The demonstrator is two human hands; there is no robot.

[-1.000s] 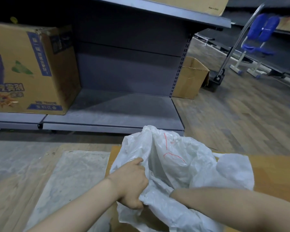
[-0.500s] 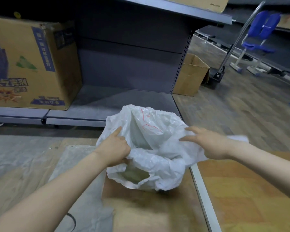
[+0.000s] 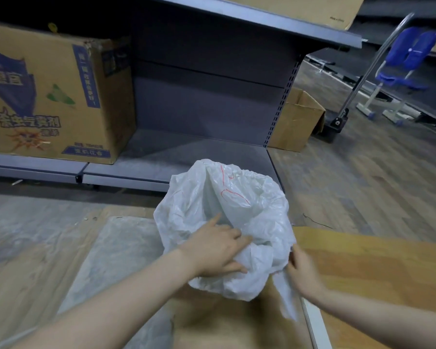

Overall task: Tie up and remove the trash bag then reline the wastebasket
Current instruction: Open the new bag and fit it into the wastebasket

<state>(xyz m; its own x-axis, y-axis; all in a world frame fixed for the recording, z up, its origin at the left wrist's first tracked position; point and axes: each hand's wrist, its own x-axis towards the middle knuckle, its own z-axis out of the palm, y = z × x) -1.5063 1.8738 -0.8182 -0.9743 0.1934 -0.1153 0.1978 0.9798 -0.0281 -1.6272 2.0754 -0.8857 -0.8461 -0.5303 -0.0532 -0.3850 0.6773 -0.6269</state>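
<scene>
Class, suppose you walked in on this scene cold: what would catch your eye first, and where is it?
First, the crumpled white plastic bag with red marks at centre, with the left hand on its folds and the right hand at its right edge. Next, the big printed cardboard box on the grey shelf, upper left.

Wooden floor (image 3: 363,187), clear plastic sheet (image 3: 116,250), white trash bag (image 3: 237,215)

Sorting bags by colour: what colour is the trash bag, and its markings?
White, semi-translucent trash bag with thin red markings, seen in the head view.
</scene>
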